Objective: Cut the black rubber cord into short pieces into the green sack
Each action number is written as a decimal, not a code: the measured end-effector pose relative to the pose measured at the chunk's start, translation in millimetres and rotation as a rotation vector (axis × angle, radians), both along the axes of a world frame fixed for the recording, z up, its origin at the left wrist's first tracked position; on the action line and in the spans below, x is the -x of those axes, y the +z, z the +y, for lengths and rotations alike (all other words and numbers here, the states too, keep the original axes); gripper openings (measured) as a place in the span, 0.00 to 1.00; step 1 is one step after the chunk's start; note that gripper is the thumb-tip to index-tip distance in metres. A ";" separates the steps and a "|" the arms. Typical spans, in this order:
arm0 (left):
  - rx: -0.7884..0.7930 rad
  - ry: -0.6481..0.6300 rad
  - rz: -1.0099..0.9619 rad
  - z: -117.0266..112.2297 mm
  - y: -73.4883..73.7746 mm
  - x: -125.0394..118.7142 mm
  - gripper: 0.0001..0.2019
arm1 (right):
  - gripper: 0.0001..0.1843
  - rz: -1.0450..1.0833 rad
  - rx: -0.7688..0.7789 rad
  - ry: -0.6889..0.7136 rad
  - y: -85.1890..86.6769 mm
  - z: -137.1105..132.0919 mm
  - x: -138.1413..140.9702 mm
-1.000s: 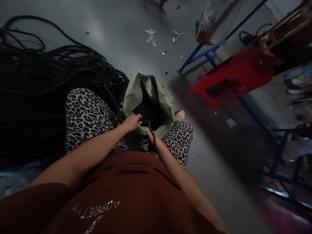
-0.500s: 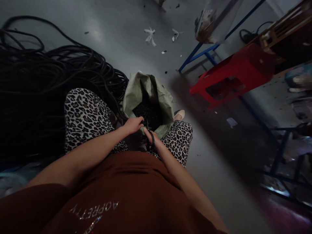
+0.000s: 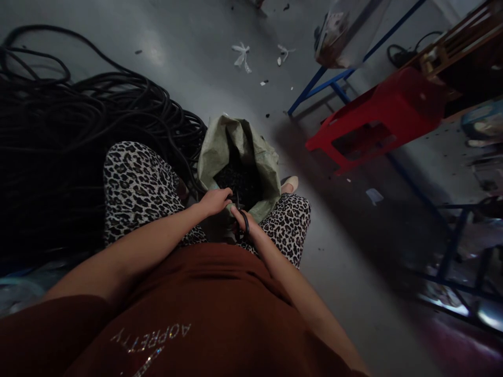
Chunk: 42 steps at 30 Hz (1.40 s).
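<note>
Here, hands (image 3: 215, 201) by sack (image 3: 269, 159) rim, blk scissors (image 3: 247, 225) in R (image 3: 251, 224)

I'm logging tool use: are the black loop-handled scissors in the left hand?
No, the black loop-handled scissors are in the right hand.

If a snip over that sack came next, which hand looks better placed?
Probably the right hand: it holds the black-handled scissors near the rim of the sack. The left hand is close to the blades, but whether it holds anything is too dark to tell.
</note>
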<state>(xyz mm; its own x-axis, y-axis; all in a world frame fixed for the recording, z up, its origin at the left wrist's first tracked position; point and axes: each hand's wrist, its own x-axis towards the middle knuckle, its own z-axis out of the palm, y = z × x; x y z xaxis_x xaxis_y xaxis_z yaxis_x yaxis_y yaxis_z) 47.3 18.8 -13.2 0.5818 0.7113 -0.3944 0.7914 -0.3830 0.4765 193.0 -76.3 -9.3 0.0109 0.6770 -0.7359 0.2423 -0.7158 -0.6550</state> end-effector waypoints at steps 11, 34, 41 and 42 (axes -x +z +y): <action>-0.007 -0.063 -0.066 0.7 -4.8 0.9 0.14 | 0.23 0.079 0.072 -0.107 7.6 -1.7 4.8; 0.016 0.162 -0.227 23.8 -4.1 32.7 0.18 | 0.22 -0.046 -0.020 -0.180 0.7 0.2 -0.5; -0.074 -0.102 -0.139 22.9 -3.3 30.4 0.17 | 0.23 -0.048 -0.042 -0.160 -2.6 -1.1 -3.0; -0.083 -0.122 -0.127 23.7 -3.3 30.3 0.17 | 0.23 -0.056 -0.042 -0.147 -3.3 -0.8 -3.7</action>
<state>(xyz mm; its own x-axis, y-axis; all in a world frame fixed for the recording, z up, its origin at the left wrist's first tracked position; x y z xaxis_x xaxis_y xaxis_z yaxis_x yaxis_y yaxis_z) 17.0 42.5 -16.5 0.7068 0.6598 -0.2550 0.6723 -0.5145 0.5323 196.7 -77.1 -12.7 0.1523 0.6956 -0.7021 0.1738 -0.7182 -0.6738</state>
